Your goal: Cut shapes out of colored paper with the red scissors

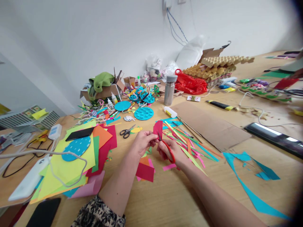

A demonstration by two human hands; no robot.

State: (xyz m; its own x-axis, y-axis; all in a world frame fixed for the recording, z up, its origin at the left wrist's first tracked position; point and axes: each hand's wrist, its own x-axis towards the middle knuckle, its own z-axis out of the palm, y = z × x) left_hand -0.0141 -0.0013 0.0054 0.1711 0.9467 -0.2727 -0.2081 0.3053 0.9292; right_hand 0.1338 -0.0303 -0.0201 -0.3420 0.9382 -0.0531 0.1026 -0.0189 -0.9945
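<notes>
Left hand [147, 140] is pinching red paper [157, 127] beside the scissors' [172, 155] blades; right hand [174, 148] is gripping their handles. Paper's looking light, limp, tearable: edges best for holding.

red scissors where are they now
In the head view, just right of centre, the red scissors are in the right hand, meeting the red paper held in the left hand.

We've got a black-and-cream fabric sleeve [100, 213] on our left forearm [126, 181]: irregular blotchy print, crumpled edge. Small round spot further up that forearm. Our left hand [145, 141], right hand [177, 150], visible right forearm [203, 181]: bare.
</notes>
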